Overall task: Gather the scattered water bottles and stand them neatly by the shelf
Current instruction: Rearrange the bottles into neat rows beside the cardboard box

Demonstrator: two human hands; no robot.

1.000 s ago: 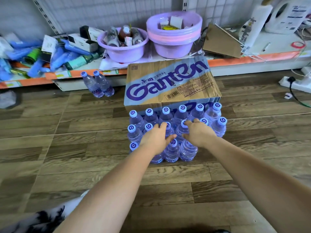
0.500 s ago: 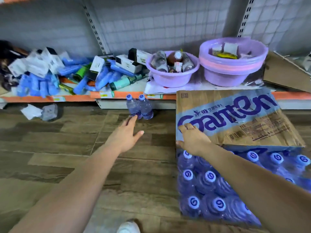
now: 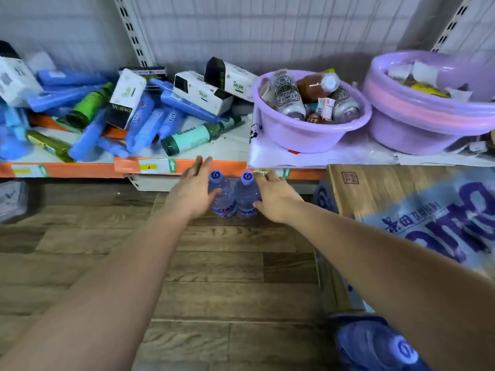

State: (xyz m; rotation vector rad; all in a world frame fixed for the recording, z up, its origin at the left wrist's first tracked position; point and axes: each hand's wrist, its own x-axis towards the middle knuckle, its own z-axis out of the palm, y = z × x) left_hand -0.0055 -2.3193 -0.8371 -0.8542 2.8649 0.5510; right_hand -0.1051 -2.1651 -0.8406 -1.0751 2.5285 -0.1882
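Single feed on my screen: the head camera, wide-angle, looking forward and down. Both forearms run in from the bottom corners, and the left hand (image 3: 191, 195) and right hand (image 3: 276, 200) meet either side of two water bottles (image 3: 245, 195) near centre. We're in close and low. The shelf (image 3: 80, 170) spans the upper half, the floor (image 3: 227, 277) fills the lower, and the right edge cuts off a carton (image 3: 375, 188).

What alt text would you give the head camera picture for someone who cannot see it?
A person's left hand and right hand flank two upright water bottles, the left bottle and right bottle, on the wood floor by a cluttered shelf. A cardboard case lies at right.
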